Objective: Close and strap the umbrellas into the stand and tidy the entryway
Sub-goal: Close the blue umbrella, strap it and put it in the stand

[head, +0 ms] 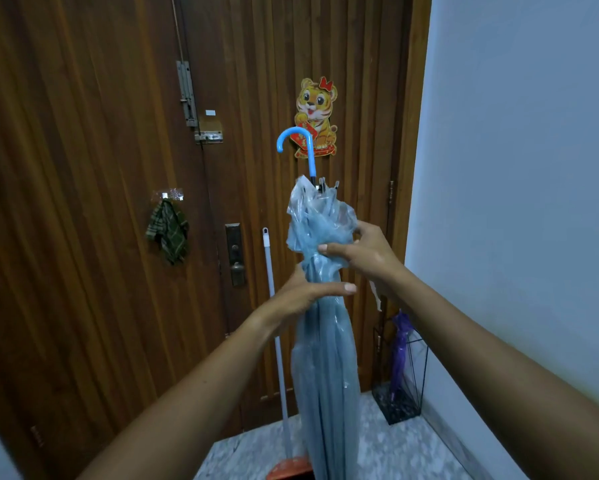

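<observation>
A folded clear-blue umbrella stands upright in front of me, its blue hooked handle pointing up. My left hand is wrapped around the canopy at mid height. Just above it, my right hand pinches the bunched plastic folds. A black wire umbrella stand sits in the right corner on the floor, with a closed purple umbrella standing inside it.
A brown wooden door fills the view ahead, with a tiger sticker and a green checked cloth hanging on a hook. A white mop pole leans on the door, its orange head on the marble floor. A pale wall rises on the right.
</observation>
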Tool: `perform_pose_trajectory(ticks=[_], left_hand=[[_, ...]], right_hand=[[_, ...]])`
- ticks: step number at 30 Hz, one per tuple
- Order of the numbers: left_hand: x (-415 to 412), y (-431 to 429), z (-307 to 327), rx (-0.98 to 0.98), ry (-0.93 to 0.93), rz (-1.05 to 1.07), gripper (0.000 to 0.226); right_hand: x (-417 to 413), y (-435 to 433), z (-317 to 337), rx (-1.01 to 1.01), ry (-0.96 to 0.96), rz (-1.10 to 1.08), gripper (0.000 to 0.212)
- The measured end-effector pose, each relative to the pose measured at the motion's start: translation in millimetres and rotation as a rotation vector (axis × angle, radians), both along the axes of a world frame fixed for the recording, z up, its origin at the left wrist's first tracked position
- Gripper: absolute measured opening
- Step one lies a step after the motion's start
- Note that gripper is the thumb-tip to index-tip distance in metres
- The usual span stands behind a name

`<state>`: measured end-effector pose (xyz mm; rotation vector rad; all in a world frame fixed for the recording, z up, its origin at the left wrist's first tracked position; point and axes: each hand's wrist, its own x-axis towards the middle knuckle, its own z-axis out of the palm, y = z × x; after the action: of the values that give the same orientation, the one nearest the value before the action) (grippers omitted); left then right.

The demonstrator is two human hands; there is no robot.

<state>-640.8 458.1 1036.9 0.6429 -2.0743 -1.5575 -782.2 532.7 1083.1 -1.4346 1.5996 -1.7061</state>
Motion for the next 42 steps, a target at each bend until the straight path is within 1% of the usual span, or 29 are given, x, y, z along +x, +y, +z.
perform_pose_trajectory(ticks=[1,2,5,7,10,11,13,17,19,21,22,24,26,29,32,35,36,37,38,39,40,42], left_hand=[[-5.7,1.5,-5.1,-0.018,0.024,0.083,0.092],[-9.6,0.2,-9.3,-0.01,0.058,0.16,0.09],[-10.0,-3.4,-12.7,-0.022,0.124,0.299,0.052],[-5.4,-4.4,-9.9,-0.044,0.129,0.341,0.044],[0.5,-6.4,-6.2,-0.059,0.141,0.374,0.046],[2.0,-7.9,-5.3,-0.052,0.145,0.391,0.045],[5.1,-10.4,-4.9,-0.019,0.144,0.409,0.042],[10.6,-13.2,-5.6,0.052,0.114,0.346,0.028],[13.0,-12.1,-2.4,0.095,0.129,0.329,0.026],[16.0,-10.3,2.9,0.174,0.159,0.268,0.028],[17.6,-9.2,5.4,0.24,0.179,0.198,0.032],[19.9,-6.4,8.6,0.4,0.211,0.003,0.038],[20.4,-2.4,10.7,0.531,0.232,-0.193,0.04],[18.0,-1.2,13.4,0.595,0.279,-0.426,0.037],[15.0,-5.3,12.2,0.594,0.299,-0.546,0.035],[12.7,-7.2,11.4,0.586,0.277,-0.609,0.036],[13.2,-7.6,11.3,0.568,0.26,-0.618,0.036],[14.3,-8.7,10.6,0.532,0.238,-0.604,0.039],[16.3,-10.6,9.2,0.473,0.207,-0.55,0.043],[18.8,-11.2,7.5,0.395,0.164,-0.452,0.048],[20.0,-11.7,4.4,0.308,0.11,-0.324,0.052],[17.9,-7.1,-2.1,0.171,0.06,-0.12,0.056]], right_hand=[[1.9,-1.5,0.4,0.021,0.008,0.003,0.035],[3.1,-2.1,2.2,0.05,0.03,0.003,0.037],[4.4,0.3,11.9,0.145,0.09,0.054,0.043],[3.9,5.7,18.5,0.23,0.119,0.103,0.042],[1.5,12.2,23.5,0.35,0.238,0.067,0.029],[0.3,13.2,23.5,0.363,0.256,0.04,0.023],[-1.2,14.2,23.7,0.371,0.245,0.041,0.018],[-1.6,17.0,29.9,0.37,0.25,0.036,0.024],[-5.0,19.3,31.1,0.368,0.221,0.052,0.027],[-8.2,19.9,27.4,0.353,0.191,0.078,0.028],[-9.7,19.5,24.6,0.332,0.175,0.087,0.028],[-12.0,19.1,19.4,0.283,0.131,0.122,0.029],[-14.1,20.2,16.0,0.265,0.048,0.2,0.035],[-14.4,22.5,14.8,0.254,-0.086,0.298,0.041],[-9.5,24.6,16.4,0.251,-0.151,0.32,0.042],[-0.4,27.5,17.8,0.21,-0.314,0.349,0.046],[0.4,27.8,17.3,0.186,-0.338,0.363,0.048],[-0.4,27.3,16.2,0.169,-0.316,0.359,0.051],[-2.2,25.4,14.3,0.168,-0.251,0.324,0.054],[-3.0,23.3,12.7,0.176,-0.161,0.25,0.057],[-3.9,20.3,10.3,0.18,-0.078,0.135,0.058],[-3.1,13.9,4.6,0.139,0.006,-0.107,0.055]])
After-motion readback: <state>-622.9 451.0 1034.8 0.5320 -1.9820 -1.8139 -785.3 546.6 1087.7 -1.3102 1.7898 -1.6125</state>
